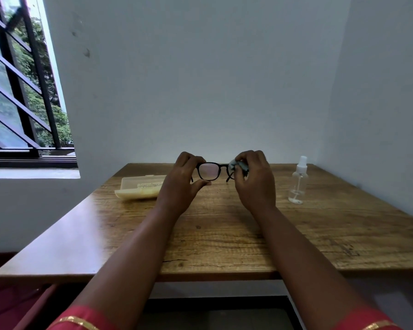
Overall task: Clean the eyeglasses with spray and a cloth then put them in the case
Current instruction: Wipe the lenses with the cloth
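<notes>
Black-framed eyeglasses (209, 172) are held up above the far middle of the wooden table (224, 234). My left hand (184, 182) pinches the frame's left side. My right hand (254, 179) presses a small grey-blue cloth (240, 166) around the right lens, which is hidden by cloth and fingers. The left lens is uncovered. An open pale yellow glasses case (141, 189) lies on the table to the left of my left hand. A clear spray bottle (298, 182) with a white nozzle stands upright to the right.
The table sits in a corner, with white walls behind and on the right. A barred window (22, 91) is at the left. A dark crack (174, 260) marks the table near its front edge.
</notes>
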